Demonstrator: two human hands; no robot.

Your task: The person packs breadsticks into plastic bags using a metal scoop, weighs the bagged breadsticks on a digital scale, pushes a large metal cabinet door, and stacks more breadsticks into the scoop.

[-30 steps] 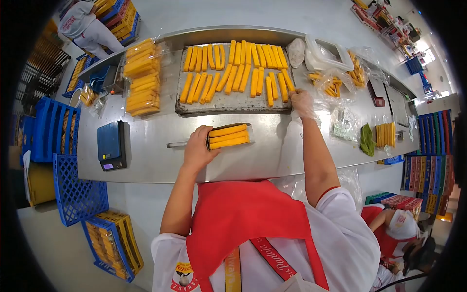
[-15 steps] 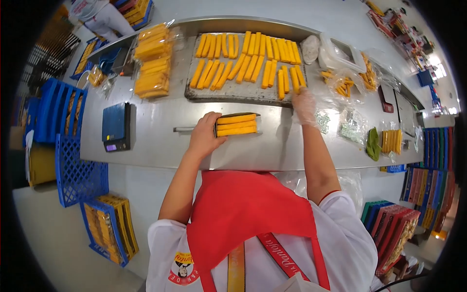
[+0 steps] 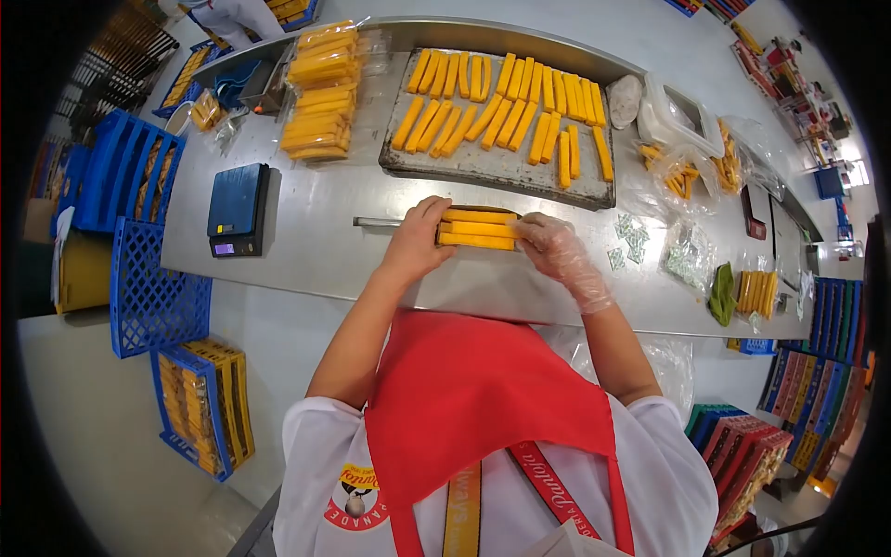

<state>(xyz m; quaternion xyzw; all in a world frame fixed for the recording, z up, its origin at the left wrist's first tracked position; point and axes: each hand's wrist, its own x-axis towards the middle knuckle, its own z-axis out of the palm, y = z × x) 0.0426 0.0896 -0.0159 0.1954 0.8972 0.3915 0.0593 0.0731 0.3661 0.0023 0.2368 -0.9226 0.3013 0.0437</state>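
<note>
My bare left hand (image 3: 418,241) is wrapped round the left end of a small metal holder, whose flat handle (image 3: 373,222) sticks out to the left. Several yellow bread sticks (image 3: 478,229) lie side by side in this holder. In a clear plastic glove, my right hand (image 3: 555,252) has its fingers closed on the right end of the sticks; its fingertips partly cover them. Behind both hands, a worn metal tray (image 3: 492,179) carries rows of similar yellow sticks, with a gap near its front right corner.
Bagged yellow sticks (image 3: 320,93) are stacked left of the tray. A digital scale (image 3: 238,209) stands at the left. On the right are a clear bag of sticks (image 3: 682,172), small printed packets (image 3: 689,255), a green cloth (image 3: 722,295) and a plastic container (image 3: 682,116).
My right hand has moved from the tray's front right corner down to the holder's right end. One stick has gone from that corner. My left hand still grips the holder.
</note>
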